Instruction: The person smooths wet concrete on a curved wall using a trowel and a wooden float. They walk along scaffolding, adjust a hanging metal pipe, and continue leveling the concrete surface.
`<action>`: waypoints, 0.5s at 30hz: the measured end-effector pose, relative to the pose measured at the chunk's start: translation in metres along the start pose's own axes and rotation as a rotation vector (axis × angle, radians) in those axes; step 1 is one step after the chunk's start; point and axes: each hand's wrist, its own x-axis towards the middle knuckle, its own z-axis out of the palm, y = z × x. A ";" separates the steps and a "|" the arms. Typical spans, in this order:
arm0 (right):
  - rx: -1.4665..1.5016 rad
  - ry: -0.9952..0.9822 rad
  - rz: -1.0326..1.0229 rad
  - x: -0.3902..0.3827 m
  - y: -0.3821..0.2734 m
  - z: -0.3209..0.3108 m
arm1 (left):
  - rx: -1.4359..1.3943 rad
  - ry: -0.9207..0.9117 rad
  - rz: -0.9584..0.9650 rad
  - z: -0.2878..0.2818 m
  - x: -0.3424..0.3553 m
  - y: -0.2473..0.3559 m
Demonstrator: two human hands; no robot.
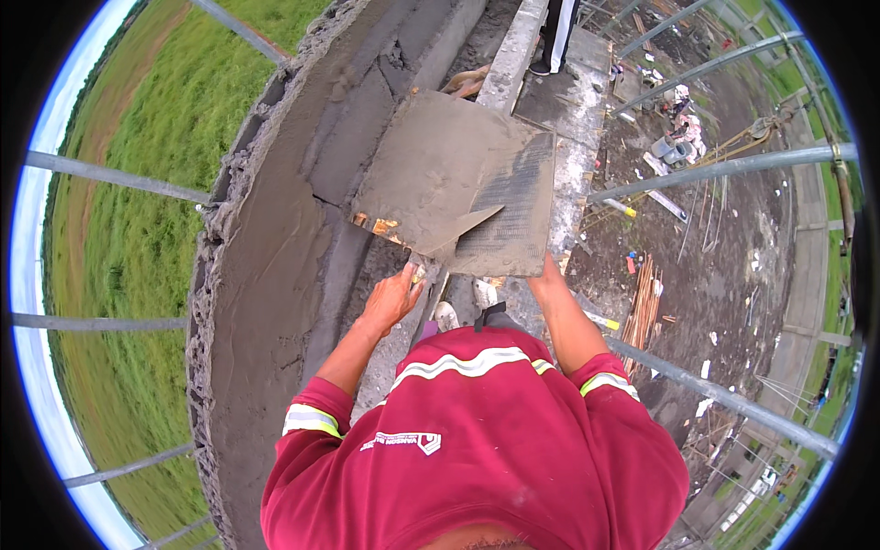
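My left hand point(396, 295) grips the handle of a pointed trowel point(458, 231), whose blade lies on a square tile point(463, 179). Grey mortar covers most of the tile's back; a ribbed bare strip shows at its right side. My right hand point(547, 272) holds the tile from under its near right edge, mostly hidden by it. The tile is held flat in front of my chest, beside a grey plastered wall top point(275, 238).
The plastered wall curves from the lower left up to the top centre. Metal scaffold tubes point(724, 165) cross on the right and left. Another person's legs point(555, 37) stand on a plank ahead. Far below lie debris, timber and grass.
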 end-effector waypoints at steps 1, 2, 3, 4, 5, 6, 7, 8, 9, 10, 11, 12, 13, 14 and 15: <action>0.022 -0.026 0.033 -0.010 0.011 -0.004 | 0.004 0.024 -0.020 0.000 0.024 -0.002; 0.039 -0.054 0.062 -0.018 0.023 -0.008 | 0.013 0.062 -0.025 -0.004 0.047 -0.004; 0.061 -0.081 0.082 -0.023 0.032 -0.010 | 0.024 0.075 -0.049 -0.010 0.065 -0.005; 0.078 -0.111 0.093 -0.023 0.038 -0.012 | -0.010 0.126 -0.057 -0.015 0.075 -0.004; 0.101 -0.124 0.065 -0.023 0.040 -0.013 | -0.048 0.150 -0.086 -0.020 0.081 0.000; 0.134 -0.142 0.021 -0.016 0.038 -0.013 | -0.082 0.170 -0.118 -0.025 0.081 0.005; 0.175 -0.153 -0.043 -0.005 0.030 -0.012 | -0.081 0.185 -0.090 -0.030 0.074 0.011; 0.199 -0.088 -0.122 0.009 0.018 -0.009 | -0.077 0.194 -0.061 -0.033 0.061 0.020; 0.274 -0.077 -0.167 0.023 0.003 -0.008 | -0.082 0.209 -0.022 -0.034 0.045 0.028; 0.321 -0.112 -0.242 0.037 -0.013 -0.006 | -0.121 0.177 0.039 -0.035 0.029 0.036; 0.300 -0.008 -0.294 0.048 -0.028 -0.005 | -0.115 0.131 0.044 -0.033 0.014 0.045; 0.276 0.006 -0.358 0.058 -0.041 -0.002 | -0.116 0.103 0.061 -0.030 -0.001 0.053; 0.250 0.052 -0.422 0.065 -0.050 0.000 | -0.114 0.075 0.076 -0.026 -0.011 0.060; 0.240 0.041 -0.445 0.070 -0.056 0.003 | -0.090 0.042 0.088 -0.022 -0.018 0.064; 0.228 0.065 -0.467 0.072 -0.060 0.005 | -0.065 0.008 0.097 -0.016 -0.023 0.067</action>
